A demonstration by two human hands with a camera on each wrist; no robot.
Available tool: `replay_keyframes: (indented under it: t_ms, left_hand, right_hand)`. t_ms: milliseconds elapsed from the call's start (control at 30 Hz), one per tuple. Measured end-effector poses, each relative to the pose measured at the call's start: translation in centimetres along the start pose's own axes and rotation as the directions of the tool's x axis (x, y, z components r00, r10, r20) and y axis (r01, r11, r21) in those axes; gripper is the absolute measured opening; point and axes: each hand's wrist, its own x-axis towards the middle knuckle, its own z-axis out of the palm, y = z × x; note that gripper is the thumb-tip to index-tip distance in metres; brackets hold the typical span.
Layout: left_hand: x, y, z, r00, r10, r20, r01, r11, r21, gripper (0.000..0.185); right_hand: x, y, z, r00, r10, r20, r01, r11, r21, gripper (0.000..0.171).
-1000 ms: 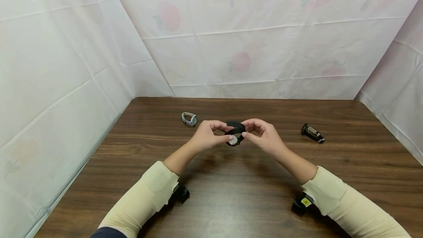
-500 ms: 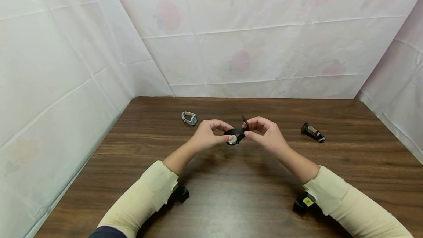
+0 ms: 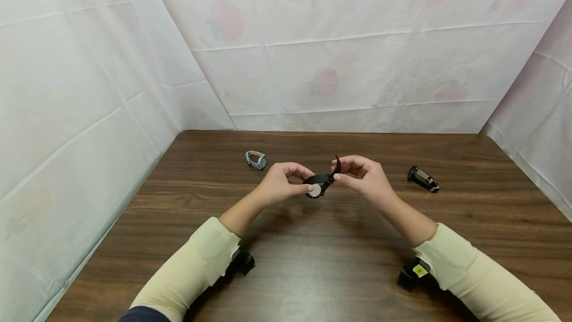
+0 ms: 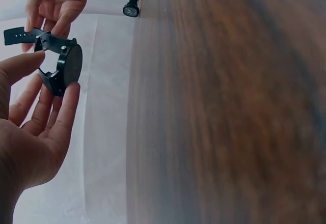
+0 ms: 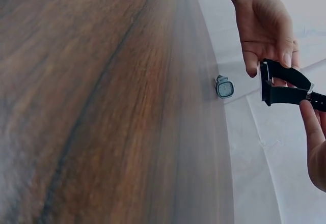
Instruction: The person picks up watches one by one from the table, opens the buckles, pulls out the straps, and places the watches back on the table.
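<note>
The workpiece is a black watch point(image 3: 315, 192), held between both hands above the wood-grain table point(image 3: 308, 272). Its strap point(image 3: 316, 178) forms a loop around an open space; the pale disc of the case back faces the inside of this loop, and the dark dial faces outward. The left hand point(image 3: 282, 184) grips the case: the thumb tip lies at the edge of the loop, against the pale disc, and the fingers support the opposite side. The right hand point(image 3: 365, 178) pinches the strap beside the buckle point(image 5: 310, 90), thumb and fingers narrowly spaced. The perforated free end point(image 3: 337, 164) projects beyond the buckle, upward in the head view; whether the buckle pin is seated in a hole cannot be told. The table carries two further watches. A light-coloured watch point(image 3: 256, 160) with a squarish dial rests beyond the left hand, its band curved into a loop. A second black watch point(image 3: 420, 179) lies to the right of the right hand, well apart from it. Pale sleeves point(image 3: 187, 267) cover both forearms, and a black wrist device point(image 3: 407, 276) with a yellow label point(image 3: 420, 270) sits beneath the right one. White fabric point(image 3: 366, 58) with a faint fruit print borders the table's far edge.
</note>
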Motion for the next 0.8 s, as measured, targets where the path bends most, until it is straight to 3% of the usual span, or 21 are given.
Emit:
replay_keyframes:
  t_ms: [300,567,800]
  left_hand:
    - [0.2,0.0,0.6,0.998,0.024,0.058,-0.021,0.999,-0.05,0.027]
    - [0.3,0.3,1.2,0.998,0.059,0.006,-0.058,0.996,-0.072,0.025]
    - [0.2,0.7,1.5,0.996,0.086,-0.034,-0.086,0.996,-0.008,0.022]
  right_hand:
    - [0.1,-0.3,0.6,1.0,-0.015,0.011,0.015,0.999,0.029,0.031]
    - [0.1,-0.3,1.0,0.999,-0.016,0.031,0.016,1.0,0.001,0.029]
    - [0.2,-0.4,1.3,0.999,-0.018,0.038,0.02,0.999,-0.028,0.028]
